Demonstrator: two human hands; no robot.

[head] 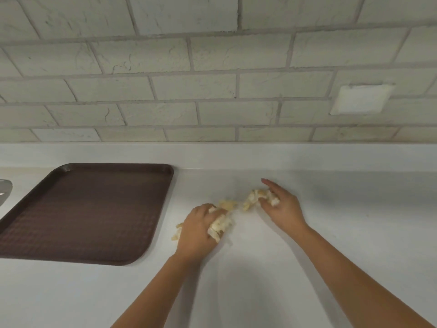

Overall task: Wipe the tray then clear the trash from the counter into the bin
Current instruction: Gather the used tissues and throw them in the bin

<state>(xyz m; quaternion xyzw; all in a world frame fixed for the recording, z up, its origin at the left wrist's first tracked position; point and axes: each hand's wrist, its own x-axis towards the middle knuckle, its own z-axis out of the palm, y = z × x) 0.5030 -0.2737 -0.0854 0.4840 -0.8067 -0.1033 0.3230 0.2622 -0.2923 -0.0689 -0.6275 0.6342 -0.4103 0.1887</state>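
Trash scraps (250, 200), pale yellow and white, lie in two small clumps on the white counter (331, 233), a little right of the middle. The clumps sit close together in a slanting line with a narrow gap between them. One is nearer the person and to the left. The other is farther back and to the right.

The left hand (201, 228) covers the nearer clump, its fingers curled down over the pieces and gripping them. A few bits poke out at its left side. The right hand (283, 207) is on the farther clump, most fingers bent round the pieces while one finger points straight out toward the wall. The picture is blurred here.

Each hand has its own clump directly beneath its fingers, so gathering and lifting looks like the step in hand. A brown tray (89, 209) lies flat just left of the left hand, not touching it. No bin is in view, so which way the scraps must travel cannot be told. Behind the counter runs a white brick wall (212, 91).
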